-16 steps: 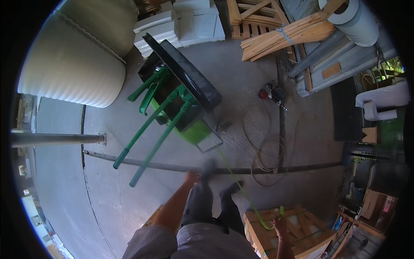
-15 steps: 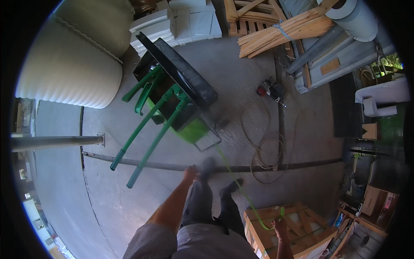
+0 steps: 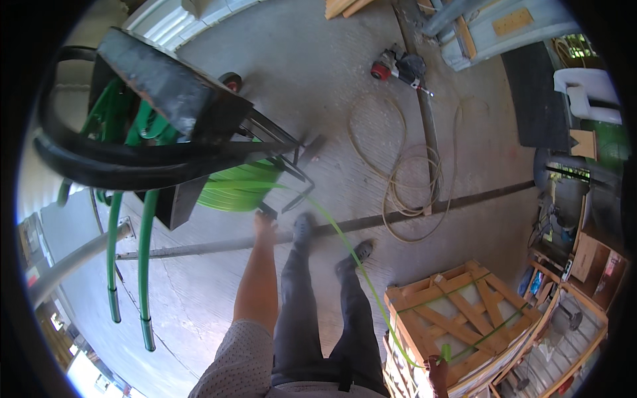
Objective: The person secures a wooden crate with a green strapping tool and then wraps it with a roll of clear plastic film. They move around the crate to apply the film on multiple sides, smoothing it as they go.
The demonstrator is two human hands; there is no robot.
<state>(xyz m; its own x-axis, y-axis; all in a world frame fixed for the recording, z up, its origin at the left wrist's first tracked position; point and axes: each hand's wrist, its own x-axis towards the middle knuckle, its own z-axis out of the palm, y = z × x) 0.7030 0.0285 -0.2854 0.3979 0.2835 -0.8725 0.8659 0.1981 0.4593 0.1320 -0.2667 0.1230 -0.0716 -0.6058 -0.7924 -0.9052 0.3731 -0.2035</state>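
Note:
A black metal strapping cart (image 3: 149, 76) stands at left, with long green-handled strapping tools (image 3: 147, 265) hanging from it. On its lower side sits a coil of bright green strap (image 3: 239, 186). My left hand (image 3: 264, 224) is beside the coil, its fingers closed at a small dark piece; whether that belongs to the cart I cannot tell. From the coil a length of green strap (image 3: 338, 232) runs past my feet to my right hand (image 3: 436, 371), closed on the strap near its free end, beside a wooden crate (image 3: 458, 312).
A red and black power tool (image 3: 401, 69) lies on the concrete floor ahead, with a loosely looped pale hose (image 3: 411, 179) near it. A metal post (image 3: 73, 255) rises at left. Shelving and boxes (image 3: 590, 265) line the right side. Another slatted wooden frame (image 3: 584, 331) adjoins the crate.
The cart now appears larger and farther left, and my left hand has come up close to the strap coil. My right hand still holds the strap, now lower in view.

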